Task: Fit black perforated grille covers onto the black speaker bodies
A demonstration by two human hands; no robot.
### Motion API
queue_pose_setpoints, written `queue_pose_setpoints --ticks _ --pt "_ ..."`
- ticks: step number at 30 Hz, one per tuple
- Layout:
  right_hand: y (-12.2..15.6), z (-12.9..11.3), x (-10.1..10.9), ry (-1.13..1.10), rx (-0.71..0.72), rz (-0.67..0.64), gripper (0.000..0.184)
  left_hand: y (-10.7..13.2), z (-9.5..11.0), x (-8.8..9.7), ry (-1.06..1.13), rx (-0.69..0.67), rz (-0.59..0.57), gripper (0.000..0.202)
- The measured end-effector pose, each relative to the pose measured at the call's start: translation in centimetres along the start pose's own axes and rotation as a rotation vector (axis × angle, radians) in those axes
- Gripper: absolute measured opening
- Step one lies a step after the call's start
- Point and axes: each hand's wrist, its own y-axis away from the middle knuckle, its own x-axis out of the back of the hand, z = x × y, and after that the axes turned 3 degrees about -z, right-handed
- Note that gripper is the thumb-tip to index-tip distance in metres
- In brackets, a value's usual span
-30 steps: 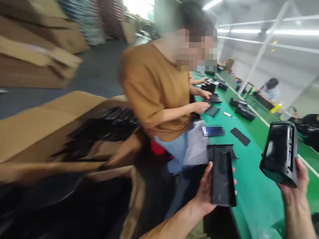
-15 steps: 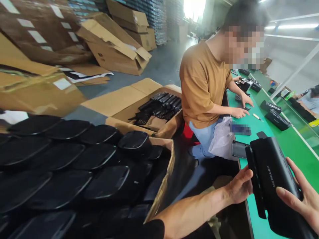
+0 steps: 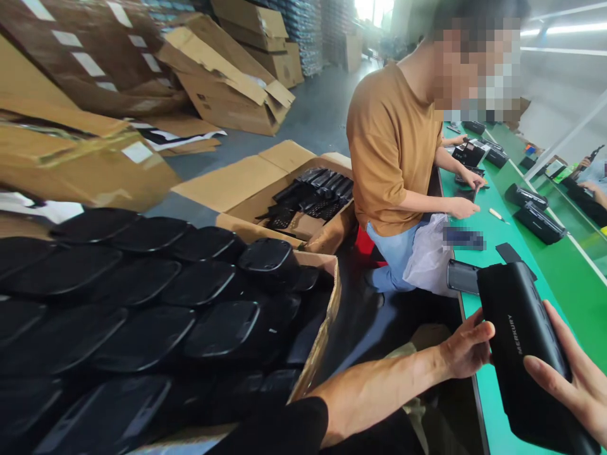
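A black casing (image 3: 521, 360) was held above the near part of the green table (image 3: 497, 411), tilted, its "MERKURY" lettering turned to view. It was grasped by the right hand (image 3: 571, 373), with the thumb laid across the lettered face and the fingers bent over the side edge. The left hand (image 3: 467, 351) was set at the opposite edge, its thumb and fingers curled there; since the fingertips were partly hidden, whether the edge was pinched or only touched could not be made out.

On the table, a dark tray (image 3: 463, 277) was seen just beyond the casing, and a flat black plate (image 3: 516, 258) was partly covered by it. Farther along, a phone (image 3: 465, 238), a pale-handled tool (image 3: 496, 215) and two black units (image 3: 533, 212) were laid out. A small dark part was handled by a co-worker (image 3: 398, 151) in a brown shirt, at whose lap a white bag (image 3: 429, 256) was bunched. To the left, a carton (image 3: 333, 303) was filled with black shells (image 3: 218, 328).
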Motion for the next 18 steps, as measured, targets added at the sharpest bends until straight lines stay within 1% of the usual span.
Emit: queue_pose_setpoints --ticks 2,4,6,8,9,11,13,15,17,18 --pt "-0.1 -0.5 -0.1 -0.001 -0.013 0.006 0.119 -0.1 0.0 0.1 0.004 0.004 0.007 0.089" --pt "-0.5 -0.6 0.3 -0.01 -0.03 0.012 0.12 -0.3 0.2 -0.1 0.009 0.01 0.024 0.087" --pt "-0.9 -0.2 1.0 -0.027 -0.038 0.002 0.123 -0.6 0.5 -0.4 0.008 0.013 0.05 0.084" --pt "-0.5 0.8 1.4 -0.053 -0.003 0.056 0.124 -1.0 0.9 -0.6 0.002 0.005 0.076 0.086" --pt "0.0 1.4 1.2 -0.073 0.036 0.113 0.123 -1.2 1.2 -0.8 -0.004 -0.011 0.09 0.089" --pt "1.7 2.7 -0.1 -0.112 0.131 0.262 0.123 -1.6 1.8 -0.9 -0.018 -0.05 0.124 0.097" --pt "3.3 3.8 -2.5 -0.125 0.19 0.382 0.128 -1.8 2.3 -0.9 -0.034 -0.083 0.153 0.101" --pt "4.0 4.4 -5.2 -0.119 0.219 0.487 0.129 -2.1 2.4 -1.0 -0.043 -0.089 0.164 0.101" --pt "3.6 4.7 -7.3 -0.091 0.268 0.601 0.117 -2.3 2.2 -1.1 -0.044 -0.089 0.16 0.095" --pt "3.2 4.7 -7.9 -0.073 0.308 0.667 0.109 -2.4 2.0 -1.1 -0.046 -0.087 0.151 0.09"
